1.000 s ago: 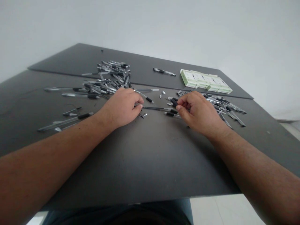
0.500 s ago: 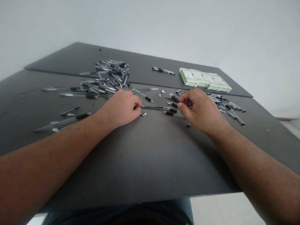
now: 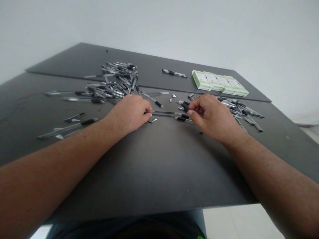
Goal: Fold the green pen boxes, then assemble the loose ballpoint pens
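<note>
My left hand (image 3: 131, 111) is closed in a pinch, and a thin dark pen refill (image 3: 165, 113) sticks out to the right from its fingertips. Under that hand, near the thumb, lies a small silver pen tip (image 3: 154, 120). The thumb and fingers of my right hand (image 3: 211, 116) close on a clear pen barrel with a black grip (image 3: 184, 106); its front end points left, and the rest is hidden by the palm. Just below lies another black-grip pen barrel (image 3: 181, 119), partly under the right hand. More silver tips (image 3: 174, 96) lie between the hands.
A heap of pens (image 3: 112, 88) spreads behind my left hand, with loose pen parts (image 3: 72, 127) beside the left forearm. More pens (image 3: 246, 114) lie right of my right hand. Pale green-and-white boxes (image 3: 219, 82) and a few pens (image 3: 174, 73) sit farther back on the dark table (image 3: 149, 172).
The refill at my left fingertips has risen slightly off the line below it. My right hand has shifted the pen barrel a little. Both hands stay in nearly the same place.
</note>
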`<state>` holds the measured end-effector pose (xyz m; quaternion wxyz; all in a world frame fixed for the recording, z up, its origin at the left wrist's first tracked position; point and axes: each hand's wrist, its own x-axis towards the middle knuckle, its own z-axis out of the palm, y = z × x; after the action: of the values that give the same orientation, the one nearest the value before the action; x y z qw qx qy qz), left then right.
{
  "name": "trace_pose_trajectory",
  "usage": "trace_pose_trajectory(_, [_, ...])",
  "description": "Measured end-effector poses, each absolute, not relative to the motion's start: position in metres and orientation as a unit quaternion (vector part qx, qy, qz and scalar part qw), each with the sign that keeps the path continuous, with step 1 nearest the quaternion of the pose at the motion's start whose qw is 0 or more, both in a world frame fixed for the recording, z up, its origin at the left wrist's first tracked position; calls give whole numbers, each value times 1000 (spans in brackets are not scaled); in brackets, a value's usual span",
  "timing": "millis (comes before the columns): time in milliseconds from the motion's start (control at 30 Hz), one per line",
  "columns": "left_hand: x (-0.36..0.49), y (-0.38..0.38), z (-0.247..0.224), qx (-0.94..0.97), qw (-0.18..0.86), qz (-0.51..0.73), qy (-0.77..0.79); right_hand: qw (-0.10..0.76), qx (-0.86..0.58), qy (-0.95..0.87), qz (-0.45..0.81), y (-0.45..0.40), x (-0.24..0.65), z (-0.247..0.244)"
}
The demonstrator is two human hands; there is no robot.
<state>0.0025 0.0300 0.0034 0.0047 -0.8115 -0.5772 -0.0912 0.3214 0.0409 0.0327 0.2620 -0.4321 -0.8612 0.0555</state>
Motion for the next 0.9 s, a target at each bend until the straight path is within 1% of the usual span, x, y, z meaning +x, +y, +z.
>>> trace_pose_trajectory(167, [-1,34,-1,-840,20,-88,-536,252,-434,-863,59,38,320,34])
trace_pose_trajectory(367, [-3,34,-6,-855,40,-135,-499,240,-444,-862,53,38,320,34])
trace_pose_trajectory(533, [-7,29,2,-847,40,-149,-508,229,-442,-866,43,44,323,30])
trace_pose_trajectory(733, [-21,29,18,-818,29,-178,-546,172,-483,-857,39,66,342,33])
trace_pose_trajectory(900, [-25,30,16,-821,32,-201,-534,167,-481,-860,15,79,357,37])
